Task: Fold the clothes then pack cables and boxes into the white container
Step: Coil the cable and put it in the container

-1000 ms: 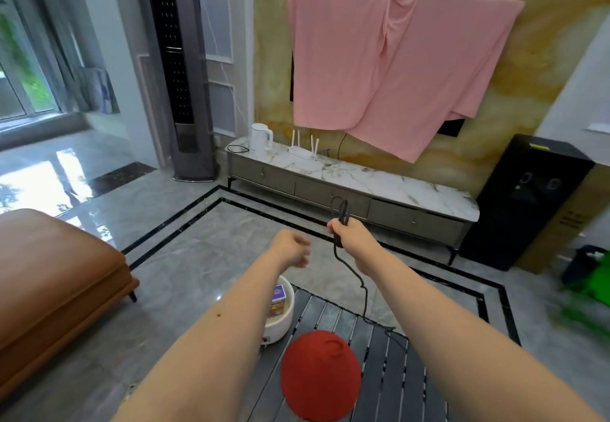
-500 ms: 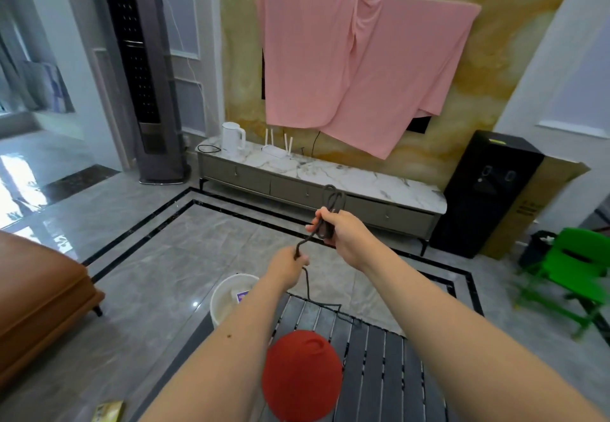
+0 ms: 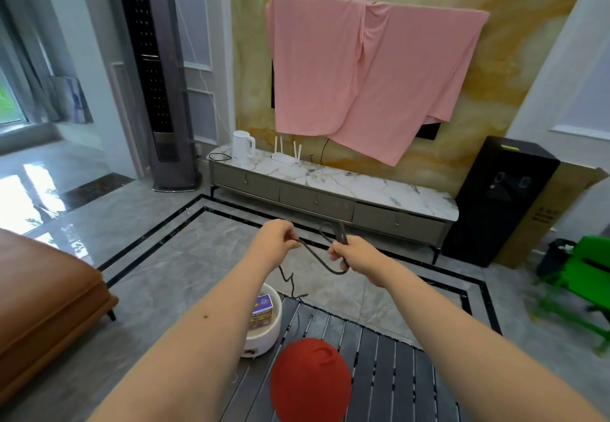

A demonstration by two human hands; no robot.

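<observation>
Currently both hands are raised over the far end of the dark slatted counter (image 3: pixel 379 349), coiling a black cable (image 3: pixel 317 258). Right hand (image 3: pixel 358 253): fingers clamped on a bundle of loops, one loop standing up above the fist. Left hand (image 3: pixel 275 238): fingers pinched together on the cable strand, which runs taut-ish between the two hands w/ a sag in the middle. Free tail drops from the left hand, kinks, and trails down onto the counter edge. Handling judgement: cable is light, thin, limp but springy; loops will likely spring open if the grip loosens, so hold at the gathered bundle, not at the tail. White container (image 3: pixel 264 332) stands on the floor just beside the counter's left edge, below the left forearm; a colourful box (image 3: pixel 262 307) is already inside, upright against the wall. Room remaining inside appears adequate for a coil, but part of the interior is hidden by the arm. Red cap (image 3: pixel 310 382) lies on the counter nearest the camera, well apart from the cable. Clearances: open floor ahead to the marble TV cabinet (image 3: pixel 330 187); brown sofa (image 3: pixel 43 296) to the left, green chair (image 3: pixel 581 276) to the right, neither near the hands. Risk: tail could snag between counter slats.
</observation>
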